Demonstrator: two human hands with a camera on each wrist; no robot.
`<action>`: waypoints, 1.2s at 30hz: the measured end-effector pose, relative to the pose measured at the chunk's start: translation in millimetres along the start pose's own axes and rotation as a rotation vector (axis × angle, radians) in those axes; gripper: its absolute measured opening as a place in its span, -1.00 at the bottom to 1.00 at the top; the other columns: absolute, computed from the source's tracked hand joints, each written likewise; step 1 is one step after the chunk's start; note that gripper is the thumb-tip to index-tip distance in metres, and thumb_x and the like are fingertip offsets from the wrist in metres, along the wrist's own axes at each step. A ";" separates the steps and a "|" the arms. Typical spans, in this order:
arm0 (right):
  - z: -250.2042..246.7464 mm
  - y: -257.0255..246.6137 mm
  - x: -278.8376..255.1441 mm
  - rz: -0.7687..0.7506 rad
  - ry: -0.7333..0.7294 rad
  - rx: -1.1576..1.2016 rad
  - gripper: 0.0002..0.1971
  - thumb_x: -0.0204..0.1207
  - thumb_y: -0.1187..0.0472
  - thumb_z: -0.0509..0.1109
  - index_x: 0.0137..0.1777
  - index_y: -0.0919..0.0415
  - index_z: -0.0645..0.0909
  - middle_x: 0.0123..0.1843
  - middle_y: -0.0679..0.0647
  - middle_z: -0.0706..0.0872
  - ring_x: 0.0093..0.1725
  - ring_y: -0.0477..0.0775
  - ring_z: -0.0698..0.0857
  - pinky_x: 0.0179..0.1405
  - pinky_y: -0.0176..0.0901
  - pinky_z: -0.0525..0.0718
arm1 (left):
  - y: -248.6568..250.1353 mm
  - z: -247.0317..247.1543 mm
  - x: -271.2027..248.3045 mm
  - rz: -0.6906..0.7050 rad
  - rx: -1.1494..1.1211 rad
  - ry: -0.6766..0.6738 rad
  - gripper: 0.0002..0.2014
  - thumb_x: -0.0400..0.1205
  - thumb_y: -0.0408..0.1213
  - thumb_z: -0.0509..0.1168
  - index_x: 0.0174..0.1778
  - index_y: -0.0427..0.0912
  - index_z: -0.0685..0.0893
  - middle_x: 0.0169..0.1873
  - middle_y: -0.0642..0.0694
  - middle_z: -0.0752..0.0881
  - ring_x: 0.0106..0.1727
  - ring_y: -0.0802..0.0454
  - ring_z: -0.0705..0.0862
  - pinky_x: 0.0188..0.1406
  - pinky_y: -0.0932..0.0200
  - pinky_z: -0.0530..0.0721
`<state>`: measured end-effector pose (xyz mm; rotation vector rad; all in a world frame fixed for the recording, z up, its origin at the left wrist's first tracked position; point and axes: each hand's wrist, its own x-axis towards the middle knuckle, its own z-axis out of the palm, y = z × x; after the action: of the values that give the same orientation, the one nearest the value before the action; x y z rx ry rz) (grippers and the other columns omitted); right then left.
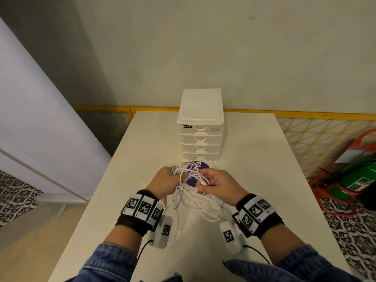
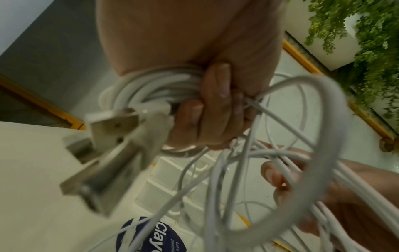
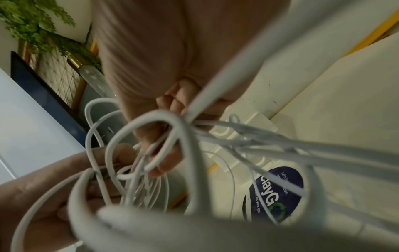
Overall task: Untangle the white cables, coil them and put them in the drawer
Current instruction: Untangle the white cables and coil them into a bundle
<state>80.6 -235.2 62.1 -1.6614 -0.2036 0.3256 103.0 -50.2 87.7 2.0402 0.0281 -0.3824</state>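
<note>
A tangle of white cables (image 1: 195, 198) hangs between both hands above the white table (image 1: 264, 159). My left hand (image 1: 165, 181) grips a wound bundle of cable (image 2: 159, 85), fingers curled round it, with metal USB plugs (image 2: 108, 146) sticking out below the fist. My right hand (image 1: 215, 183) pinches loose strands of cable (image 3: 155, 153) just right of the left hand. Loops (image 3: 194, 170) trail down toward the table. The white drawer unit (image 1: 200, 127) stands behind the hands, all its drawers closed.
A round purple sticker or disc (image 1: 196, 174) lies on the table under the cables, in front of the drawer unit. A yellow wire rack (image 1: 317, 139) and a green cylinder (image 1: 360, 178) stand on the floor to the right. A wall is close behind.
</note>
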 end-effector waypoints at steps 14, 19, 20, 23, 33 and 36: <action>2.2 6.6 2.8 0.007 0.161 -0.096 -0.96 0.52 0.30 0.40 -0.16 0.20 0.64 -0.44 0.08 0.71 -0.46 0.01 0.66 -0.44 -0.24 0.64 | -4.8 5.2 5.2 0.139 0.001 0.071 -0.67 0.50 -0.29 0.49 -0.49 -0.14 0.50 -0.67 0.10 0.50 -0.64 0.32 0.43 -0.58 0.45 0.35; -0.5 2.9 3.4 -0.017 0.140 -0.034 -0.95 0.51 0.31 0.42 -0.17 0.19 0.66 -0.44 0.10 0.70 -0.48 0.06 0.64 -0.47 -0.24 0.61 | -7.5 5.8 5.6 0.282 -0.018 0.102 -0.63 0.53 -0.16 0.45 -0.26 -0.47 0.58 -0.45 -0.12 0.57 -0.46 0.18 0.48 -0.40 0.28 0.45; -0.1 3.0 3.7 -0.023 0.137 -0.035 -0.94 0.51 0.31 0.42 -0.18 0.17 0.66 -0.44 0.10 0.70 -0.48 0.06 0.64 -0.46 -0.24 0.61 | -7.1 5.0 6.2 0.287 0.004 0.077 -0.65 0.58 -0.21 0.42 -0.26 -0.48 0.57 -0.45 -0.15 0.55 -0.46 0.18 0.47 -0.39 0.26 0.45; 0.2 6.1 3.4 -0.043 0.165 -0.057 -0.92 0.49 0.31 0.44 -0.19 0.13 0.67 -0.44 0.01 0.69 -0.51 -0.07 0.61 -0.48 -0.28 0.57 | -4.2 0.9 7.5 0.248 0.118 -0.064 -0.70 0.63 -0.24 0.36 -0.35 -0.34 0.57 -0.50 -0.05 0.51 -0.55 0.26 0.42 -0.45 0.37 0.39; -13.4 12.2 5.0 -0.064 0.290 -0.001 -0.90 0.45 0.32 0.49 -0.05 0.28 0.70 -0.31 0.00 0.73 -0.47 -0.04 0.56 -0.49 -0.21 0.59 | -11.2 -6.8 13.8 0.260 0.109 0.193 -0.66 0.58 -0.34 0.36 -0.45 -0.14 0.39 -0.51 -0.08 0.48 -0.49 0.14 0.49 -0.39 0.18 0.45; -18.4 18.0 5.1 -0.056 0.318 -0.004 -0.89 0.44 0.32 0.49 -0.05 0.29 0.71 -0.42 -0.10 0.69 -0.46 0.05 0.54 -0.50 -0.24 0.57 | -14.4 -12.4 19.7 0.183 0.144 0.361 -0.63 0.54 -0.25 0.40 -0.44 -0.21 0.35 -0.47 -0.31 0.49 -0.40 -0.21 0.50 -0.30 -0.07 0.51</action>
<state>90.4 -252.9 45.5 -1.6834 -0.0118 0.0167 122.4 -35.3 75.2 2.2097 0.0354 0.1039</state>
